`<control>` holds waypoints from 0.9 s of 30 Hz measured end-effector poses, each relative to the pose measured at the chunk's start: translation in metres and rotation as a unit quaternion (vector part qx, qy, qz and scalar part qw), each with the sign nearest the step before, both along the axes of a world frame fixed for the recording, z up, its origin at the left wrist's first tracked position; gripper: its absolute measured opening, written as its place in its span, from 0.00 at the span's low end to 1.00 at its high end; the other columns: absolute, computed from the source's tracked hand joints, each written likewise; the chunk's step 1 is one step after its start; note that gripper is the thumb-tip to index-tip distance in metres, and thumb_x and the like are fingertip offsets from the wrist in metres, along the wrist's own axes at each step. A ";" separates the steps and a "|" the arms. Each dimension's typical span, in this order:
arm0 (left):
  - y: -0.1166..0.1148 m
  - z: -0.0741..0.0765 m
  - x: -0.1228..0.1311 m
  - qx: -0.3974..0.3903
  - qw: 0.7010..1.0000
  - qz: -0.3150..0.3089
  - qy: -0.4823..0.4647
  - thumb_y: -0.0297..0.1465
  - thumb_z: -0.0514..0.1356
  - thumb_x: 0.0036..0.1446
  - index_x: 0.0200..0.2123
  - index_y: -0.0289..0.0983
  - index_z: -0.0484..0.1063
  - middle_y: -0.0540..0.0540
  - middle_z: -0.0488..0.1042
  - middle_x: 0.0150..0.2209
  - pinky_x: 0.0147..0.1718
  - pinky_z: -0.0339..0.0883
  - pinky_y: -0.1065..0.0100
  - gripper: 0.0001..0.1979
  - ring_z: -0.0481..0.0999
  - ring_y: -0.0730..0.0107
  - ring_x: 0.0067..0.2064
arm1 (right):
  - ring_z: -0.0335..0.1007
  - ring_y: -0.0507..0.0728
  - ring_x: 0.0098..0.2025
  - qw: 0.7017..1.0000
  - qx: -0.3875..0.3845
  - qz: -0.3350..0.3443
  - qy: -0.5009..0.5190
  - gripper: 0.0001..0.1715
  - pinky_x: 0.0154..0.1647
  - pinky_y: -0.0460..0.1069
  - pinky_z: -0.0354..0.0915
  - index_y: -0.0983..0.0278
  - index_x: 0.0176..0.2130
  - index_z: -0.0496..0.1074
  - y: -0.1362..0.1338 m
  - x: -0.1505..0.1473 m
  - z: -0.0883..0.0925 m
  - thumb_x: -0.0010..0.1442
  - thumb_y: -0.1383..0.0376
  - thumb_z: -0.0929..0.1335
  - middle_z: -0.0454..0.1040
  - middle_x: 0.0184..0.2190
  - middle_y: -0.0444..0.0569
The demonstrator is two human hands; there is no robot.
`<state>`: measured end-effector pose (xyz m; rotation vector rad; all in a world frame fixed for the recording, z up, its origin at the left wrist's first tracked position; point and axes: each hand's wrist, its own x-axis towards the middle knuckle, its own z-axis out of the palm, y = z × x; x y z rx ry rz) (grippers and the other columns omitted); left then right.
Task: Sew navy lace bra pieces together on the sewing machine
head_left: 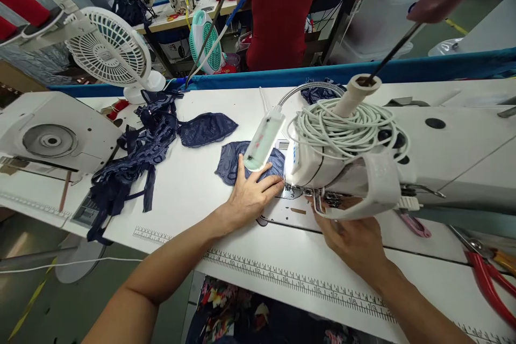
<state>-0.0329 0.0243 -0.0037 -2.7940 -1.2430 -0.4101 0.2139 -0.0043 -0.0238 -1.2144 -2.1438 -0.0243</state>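
Observation:
My left hand (250, 193) lies flat with fingers stretched out on a dark navy lace piece (231, 164), pressing it to the white table beside the needle area of the sewing machine (423, 156). My right hand (355, 239) reaches under the machine head, and its fingers are hidden behind the white guard (374, 188). A small lamp on a flexible neck (264, 140) hangs over the lace piece.
A heap of navy lace pieces (133, 156) lies on the left of the table, with another machine (48, 131) and a white fan (108, 51) beyond. Red-handled scissors (489, 279) lie at the right. A person in red sits at the far table (282, 5).

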 end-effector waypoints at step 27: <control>-0.008 0.000 -0.004 -0.009 0.999 -0.027 -0.023 0.18 0.55 0.56 0.53 0.39 0.71 0.44 0.77 0.48 0.61 0.24 0.27 0.23 0.67 0.56 0.61 | 0.70 0.57 0.32 0.996 0.081 0.002 0.045 0.11 0.31 0.51 0.65 0.62 0.40 0.73 0.003 0.002 0.006 0.58 0.73 0.67 0.70 0.23 0.46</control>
